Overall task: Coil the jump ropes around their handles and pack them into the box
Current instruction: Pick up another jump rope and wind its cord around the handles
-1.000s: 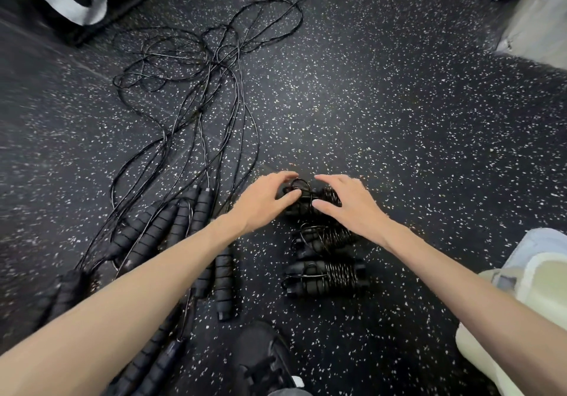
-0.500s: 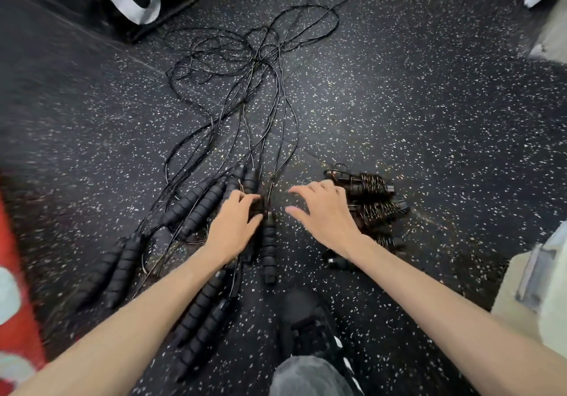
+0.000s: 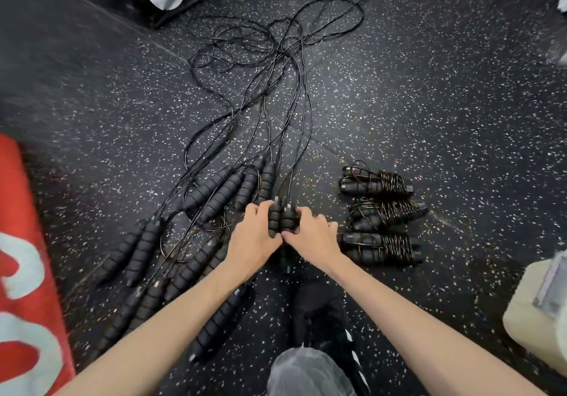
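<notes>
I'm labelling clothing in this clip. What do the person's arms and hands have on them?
Nothing shows: the left hand and right hand are gloveless, both forearms are bare up to the frame edge, no sleeves, watch or rings visible.

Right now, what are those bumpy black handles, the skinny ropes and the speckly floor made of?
The handles look like soft matte foam or rubber: ridged, dull, no shine. The ropes look like thin wire coated in glossy plastic, since they glint and hold stiff loops; that is a guess. The floor looks like black rubber matting with pale flecks pressed in, the kind seen in gyms.
</notes>
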